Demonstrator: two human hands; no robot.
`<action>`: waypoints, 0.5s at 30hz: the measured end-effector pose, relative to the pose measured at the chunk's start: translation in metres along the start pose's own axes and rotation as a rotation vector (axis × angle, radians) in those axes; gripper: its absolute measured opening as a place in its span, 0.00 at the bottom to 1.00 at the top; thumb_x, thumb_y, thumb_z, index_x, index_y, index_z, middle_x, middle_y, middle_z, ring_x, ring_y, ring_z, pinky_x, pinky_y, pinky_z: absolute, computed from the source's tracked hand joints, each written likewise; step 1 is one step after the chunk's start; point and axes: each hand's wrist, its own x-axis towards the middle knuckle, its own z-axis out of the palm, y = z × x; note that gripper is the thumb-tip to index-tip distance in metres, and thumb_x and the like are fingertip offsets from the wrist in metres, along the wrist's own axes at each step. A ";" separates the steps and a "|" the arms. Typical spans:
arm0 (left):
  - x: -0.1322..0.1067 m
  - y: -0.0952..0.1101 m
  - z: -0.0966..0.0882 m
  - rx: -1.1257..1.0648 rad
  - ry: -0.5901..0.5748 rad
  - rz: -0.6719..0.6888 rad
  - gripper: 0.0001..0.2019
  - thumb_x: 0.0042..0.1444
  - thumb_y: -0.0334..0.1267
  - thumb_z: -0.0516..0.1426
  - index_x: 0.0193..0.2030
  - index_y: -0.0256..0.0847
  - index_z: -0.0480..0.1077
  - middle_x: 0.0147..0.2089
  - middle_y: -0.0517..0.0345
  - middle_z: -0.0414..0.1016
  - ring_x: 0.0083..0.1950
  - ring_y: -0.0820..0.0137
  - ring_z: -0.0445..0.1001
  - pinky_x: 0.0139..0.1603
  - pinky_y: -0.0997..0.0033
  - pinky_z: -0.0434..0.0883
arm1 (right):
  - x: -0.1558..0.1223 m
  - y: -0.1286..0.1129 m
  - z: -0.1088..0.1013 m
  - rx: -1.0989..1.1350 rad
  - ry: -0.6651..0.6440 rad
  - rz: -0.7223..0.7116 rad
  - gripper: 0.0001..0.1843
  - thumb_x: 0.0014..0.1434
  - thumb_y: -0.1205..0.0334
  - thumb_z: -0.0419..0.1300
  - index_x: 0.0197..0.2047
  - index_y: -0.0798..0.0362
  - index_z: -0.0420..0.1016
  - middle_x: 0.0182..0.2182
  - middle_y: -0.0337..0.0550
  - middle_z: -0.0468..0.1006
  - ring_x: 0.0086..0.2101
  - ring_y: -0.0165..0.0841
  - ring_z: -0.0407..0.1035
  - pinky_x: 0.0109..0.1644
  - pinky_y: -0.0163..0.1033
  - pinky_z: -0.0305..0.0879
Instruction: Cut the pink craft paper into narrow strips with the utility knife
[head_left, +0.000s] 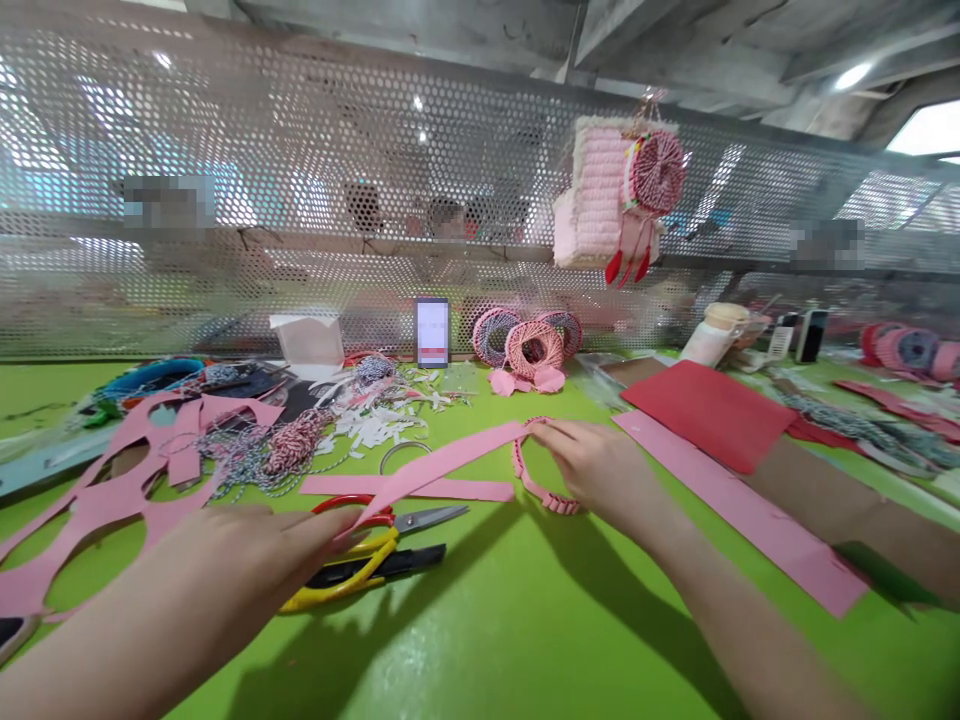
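Left hand (255,550), right hand (600,465) pinching pink strip (442,465); green table (487,640); perforated metal screen (300,200) behind.

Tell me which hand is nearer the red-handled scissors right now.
Left. The left hand pinches the pink strip right over the handles of the red-handled scissors. The right hand holds the strip's far end at the pink wrapped ring, well off to their right.
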 end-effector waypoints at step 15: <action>0.007 0.004 0.011 -0.037 -0.322 -0.064 0.19 0.57 0.32 0.46 0.41 0.50 0.77 0.21 0.63 0.72 0.21 0.71 0.69 0.25 0.76 0.62 | -0.006 -0.009 -0.035 0.531 -0.410 0.027 0.16 0.61 0.49 0.60 0.47 0.49 0.75 0.42 0.44 0.80 0.41 0.39 0.75 0.41 0.38 0.71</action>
